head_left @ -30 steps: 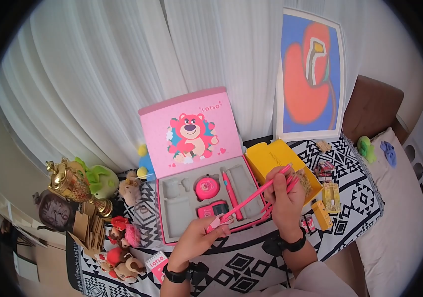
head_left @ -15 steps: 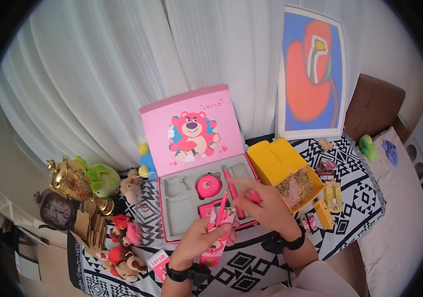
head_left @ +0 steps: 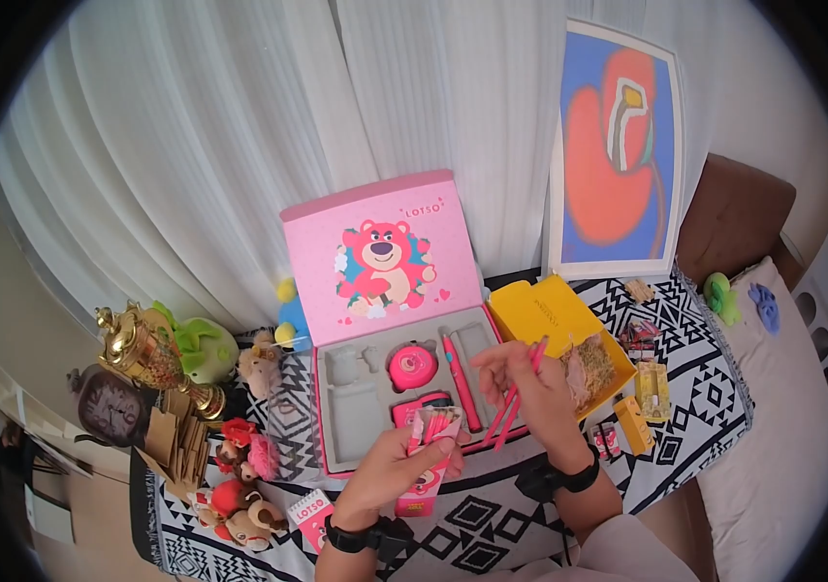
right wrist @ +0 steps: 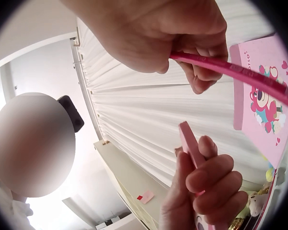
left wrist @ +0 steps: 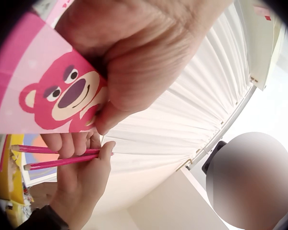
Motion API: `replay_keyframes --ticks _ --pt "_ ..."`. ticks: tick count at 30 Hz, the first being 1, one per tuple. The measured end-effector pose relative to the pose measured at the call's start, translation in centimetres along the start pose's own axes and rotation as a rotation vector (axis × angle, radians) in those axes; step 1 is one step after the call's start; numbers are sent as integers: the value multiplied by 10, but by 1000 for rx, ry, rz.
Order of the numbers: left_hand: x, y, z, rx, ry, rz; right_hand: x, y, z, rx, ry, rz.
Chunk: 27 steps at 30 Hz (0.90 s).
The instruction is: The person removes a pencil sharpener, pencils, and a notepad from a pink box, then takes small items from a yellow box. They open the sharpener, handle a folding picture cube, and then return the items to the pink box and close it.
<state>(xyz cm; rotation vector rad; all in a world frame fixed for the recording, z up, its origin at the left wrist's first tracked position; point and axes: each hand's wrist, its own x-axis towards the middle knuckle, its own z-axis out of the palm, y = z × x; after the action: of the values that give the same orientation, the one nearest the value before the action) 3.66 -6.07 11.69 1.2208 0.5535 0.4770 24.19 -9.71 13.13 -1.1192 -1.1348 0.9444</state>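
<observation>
My left hand (head_left: 382, 473) grips a narrow pink pencil box (head_left: 418, 497) with a bear printed on it, its mouth facing up. Several pink pencils (head_left: 441, 424) show at that mouth. Just to the right, my right hand (head_left: 542, 400) holds two pink pencils (head_left: 505, 419), their ends slanting down to the left. In the left wrist view the thumb of the right hand (left wrist: 84, 182) lies against the two pencils (left wrist: 53, 163), and the pencil box (left wrist: 43, 81) fills the upper left. One pencil (right wrist: 240, 74) crosses the right wrist view.
An open pink Lotso gift box (head_left: 341, 451) stands behind the hands, with a round pink item (head_left: 412, 367) and a pink electric toothbrush (head_left: 461, 383) in its tray. Right of it is a yellow box (head_left: 550, 310). A gold trophy (head_left: 138, 354) and stuffed toys (head_left: 239, 514) stand left.
Pencils stuck up high from the pencil box half a second ago; those in it now sit near its rim. The right hand has shifted right, with two pencils slanting down from it.
</observation>
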Motion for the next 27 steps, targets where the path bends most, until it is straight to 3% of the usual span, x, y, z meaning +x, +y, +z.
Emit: replay_keyframes --ticks 2,4,7,10,19,21,27 --pt "1 -2 -4 -5 5 25 2 1 -4 117 39 -94" --pt "0 -3 -7 -11 8 48 3 0 -9 -78 160 -238" --pt "2 -5 -8 75 110 92 -1 -2 -16 111 206 -127" --pt "8 -10 -9 190 203 86 1 -2 -13 233 348 -177" --pt "6 -12 -17 196 65 58 4 -4 -25 329 341 -168" --pt "7 -13 -18 343 -18 10 3 -5 -24 327 335 -161" --pt "7 -13 -10 353 -18 -13 3 -7 -23 261 296 -114"
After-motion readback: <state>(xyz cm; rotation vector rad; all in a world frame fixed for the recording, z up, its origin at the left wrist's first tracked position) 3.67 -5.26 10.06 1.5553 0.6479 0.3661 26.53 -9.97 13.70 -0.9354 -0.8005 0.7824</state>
